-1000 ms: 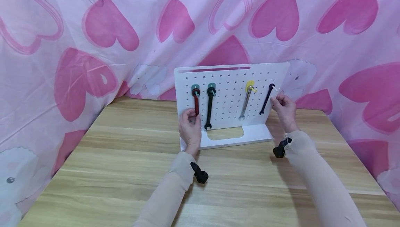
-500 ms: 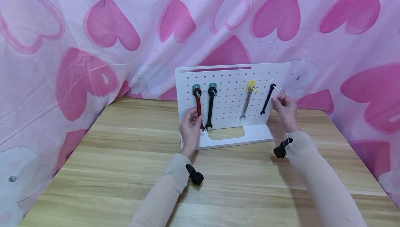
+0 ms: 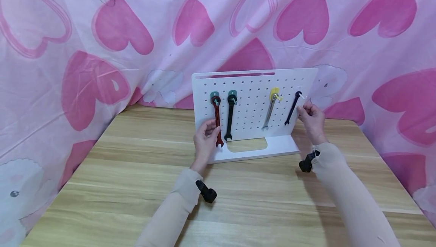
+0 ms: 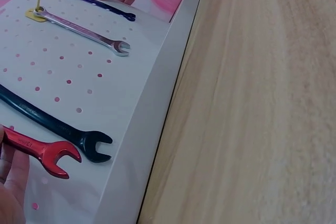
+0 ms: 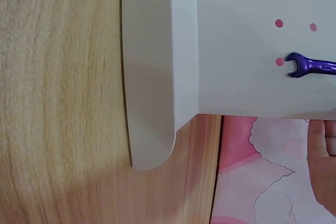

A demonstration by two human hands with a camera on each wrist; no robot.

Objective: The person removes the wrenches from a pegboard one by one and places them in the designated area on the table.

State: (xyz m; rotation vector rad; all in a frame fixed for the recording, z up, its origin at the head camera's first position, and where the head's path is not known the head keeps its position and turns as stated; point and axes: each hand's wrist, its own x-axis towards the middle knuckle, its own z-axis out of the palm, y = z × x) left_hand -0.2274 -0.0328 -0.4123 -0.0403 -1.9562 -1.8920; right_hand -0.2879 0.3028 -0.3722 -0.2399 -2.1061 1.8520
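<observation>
A white pegboard stand (image 3: 250, 112) stands upright on the table. In the head view, my left hand (image 3: 205, 143) is at its lower left, thumb and fingers pinching the shaft of a red combination wrench (image 3: 217, 120), whose ring end sits at a green-backed hook. The wrench's open jaw points down, and in the left wrist view it overlaps the black wrench (image 4: 47, 119). At the opposite side, my right hand (image 3: 312, 120) pinches the board's right edge, with its fingers partly behind the board. Close by hangs a dark purple wrench (image 5: 317, 66).
A silver wrench (image 3: 270, 112) hangs from a yellow hook (image 3: 274, 92) right of the board's middle. The board's foot (image 3: 281, 145) rests on the wood-grain table (image 3: 259, 194). Behind it is a pink heart-patterned curtain (image 3: 190, 20).
My left hand has shifted slightly left, and the red wrench's lower end has swung right and forward, its jaw coming into view. My right hand stays at the board's edge.
</observation>
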